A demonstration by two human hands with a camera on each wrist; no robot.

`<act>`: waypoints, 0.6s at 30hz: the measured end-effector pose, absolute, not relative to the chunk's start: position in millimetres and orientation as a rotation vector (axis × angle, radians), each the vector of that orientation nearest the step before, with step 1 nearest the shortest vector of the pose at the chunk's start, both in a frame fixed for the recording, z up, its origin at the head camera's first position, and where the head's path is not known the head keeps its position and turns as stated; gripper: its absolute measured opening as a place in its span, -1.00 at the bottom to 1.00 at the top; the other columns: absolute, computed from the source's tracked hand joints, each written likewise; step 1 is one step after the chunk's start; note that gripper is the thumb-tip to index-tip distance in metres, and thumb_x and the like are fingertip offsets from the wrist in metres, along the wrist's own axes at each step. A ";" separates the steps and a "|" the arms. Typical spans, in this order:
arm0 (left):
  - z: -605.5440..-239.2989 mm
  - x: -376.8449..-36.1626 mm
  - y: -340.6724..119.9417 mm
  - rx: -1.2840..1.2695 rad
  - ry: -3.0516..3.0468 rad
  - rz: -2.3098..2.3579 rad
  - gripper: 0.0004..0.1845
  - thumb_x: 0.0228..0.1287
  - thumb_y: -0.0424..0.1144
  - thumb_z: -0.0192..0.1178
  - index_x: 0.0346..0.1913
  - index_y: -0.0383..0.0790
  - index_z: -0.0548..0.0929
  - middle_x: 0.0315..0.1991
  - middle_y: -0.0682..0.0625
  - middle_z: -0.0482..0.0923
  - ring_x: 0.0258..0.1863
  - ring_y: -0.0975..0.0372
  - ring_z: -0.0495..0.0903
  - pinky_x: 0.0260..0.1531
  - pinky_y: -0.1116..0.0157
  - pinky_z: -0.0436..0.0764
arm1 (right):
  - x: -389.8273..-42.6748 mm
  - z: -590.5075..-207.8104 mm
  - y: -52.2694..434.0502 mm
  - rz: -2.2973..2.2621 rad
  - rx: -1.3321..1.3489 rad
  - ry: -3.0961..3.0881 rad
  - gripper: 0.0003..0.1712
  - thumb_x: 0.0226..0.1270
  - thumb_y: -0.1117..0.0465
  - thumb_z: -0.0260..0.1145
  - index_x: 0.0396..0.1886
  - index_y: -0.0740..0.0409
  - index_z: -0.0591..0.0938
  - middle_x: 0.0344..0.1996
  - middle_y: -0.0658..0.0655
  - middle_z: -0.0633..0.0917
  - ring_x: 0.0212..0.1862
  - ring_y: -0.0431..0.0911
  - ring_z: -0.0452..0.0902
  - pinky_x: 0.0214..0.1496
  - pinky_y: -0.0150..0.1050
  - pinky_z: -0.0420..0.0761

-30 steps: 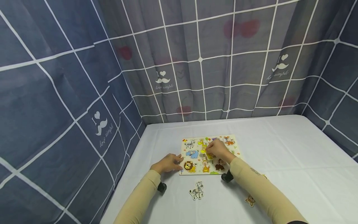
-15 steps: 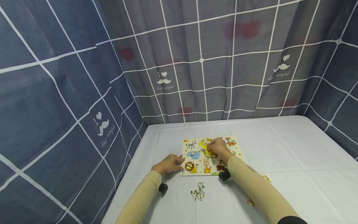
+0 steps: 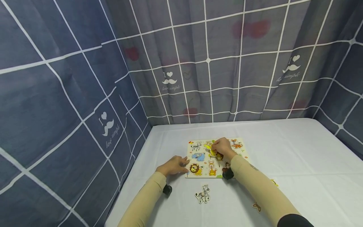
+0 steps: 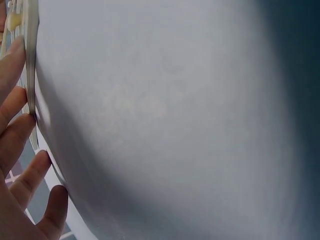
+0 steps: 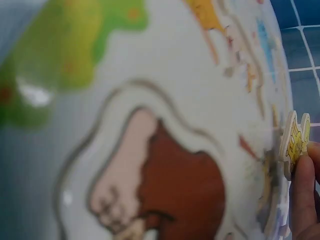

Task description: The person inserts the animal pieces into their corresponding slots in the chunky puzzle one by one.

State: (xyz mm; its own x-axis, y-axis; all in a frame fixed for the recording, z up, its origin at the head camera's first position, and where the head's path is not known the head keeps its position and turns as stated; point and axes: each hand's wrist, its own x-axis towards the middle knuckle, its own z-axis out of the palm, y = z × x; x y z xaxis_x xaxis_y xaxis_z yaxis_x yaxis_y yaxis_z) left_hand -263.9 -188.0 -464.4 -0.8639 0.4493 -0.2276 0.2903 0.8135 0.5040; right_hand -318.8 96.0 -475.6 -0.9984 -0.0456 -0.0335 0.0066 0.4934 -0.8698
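A wooden animal puzzle board [image 3: 205, 164] lies on the table, and its lion, elephant and kangaroo spots show. My left hand [image 3: 174, 165] rests at the board's left edge with fingers spread; in the left wrist view fingertips [image 4: 20, 127] touch that edge. Over the board's upper middle, my right hand [image 3: 223, 147] pinches a yellow giraffe puzzle piece [image 3: 212, 152]. The right wrist view shows this yellow piece [image 5: 295, 142] tilted up between thumb and fingers, with the board surface close to the camera. My right hand hides part of the board behind it.
A loose zebra puzzle piece [image 3: 203, 194] lies in front of the board. Beside the right forearm are a brown piece [image 3: 256, 207] and a yellow piece [image 3: 274, 183], both partly covered by the sleeve. Gridded curtains [image 3: 193, 75] surround the white table [image 3: 283, 148].
My right hand has shifted slightly over the board with the giraffe piece, which shows more plainly near the giraffe spot. The left hand stays at the board's edge; the whole view has drifted slightly.
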 end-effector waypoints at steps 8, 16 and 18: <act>-464.1 -265.1 -188.1 0.558 2.668 0.673 -0.37 0.19 -0.05 0.41 0.32 -0.15 0.54 0.48 -0.05 0.31 0.49 -0.03 0.30 0.51 0.02 0.24 | -326.1 -479.0 96.9 -1.536 -0.087 2.696 -0.85 0.26 0.33 0.39 -0.28 0.35 0.80 -0.36 0.26 0.81 -0.44 -0.12 0.68 -0.31 -0.20 0.72; -464.4 -262.1 -187.1 0.538 2.680 0.647 -0.36 0.17 -0.04 0.42 0.32 -0.11 0.54 0.48 0.00 0.30 0.47 -0.02 0.31 0.50 0.03 0.26 | -330.5 -477.2 92.9 -1.596 -0.051 2.627 -0.86 0.25 0.39 0.38 -0.27 0.41 0.77 -0.33 0.31 0.79 -0.43 -0.08 0.70 -0.37 -0.25 0.73; -464.6 -261.6 -187.0 0.529 2.683 0.640 -0.36 0.17 -0.04 0.42 0.32 -0.10 0.54 0.49 0.02 0.30 0.47 -0.02 0.31 0.49 0.03 0.28 | -332.8 -476.0 91.7 -1.584 -0.047 2.635 -0.86 0.25 0.38 0.38 -0.27 0.41 0.77 -0.35 0.30 0.79 -0.44 -0.09 0.69 -0.39 -0.25 0.73</act>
State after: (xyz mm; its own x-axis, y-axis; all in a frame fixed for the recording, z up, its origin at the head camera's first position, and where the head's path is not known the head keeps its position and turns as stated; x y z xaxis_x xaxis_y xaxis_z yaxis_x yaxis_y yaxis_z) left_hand -261.6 -187.0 -464.6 -0.8760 0.4246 -0.2287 0.2757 0.8299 0.4850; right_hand -332.8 91.7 -476.0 -0.9973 -0.0604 -0.0412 0.0080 0.4694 -0.8829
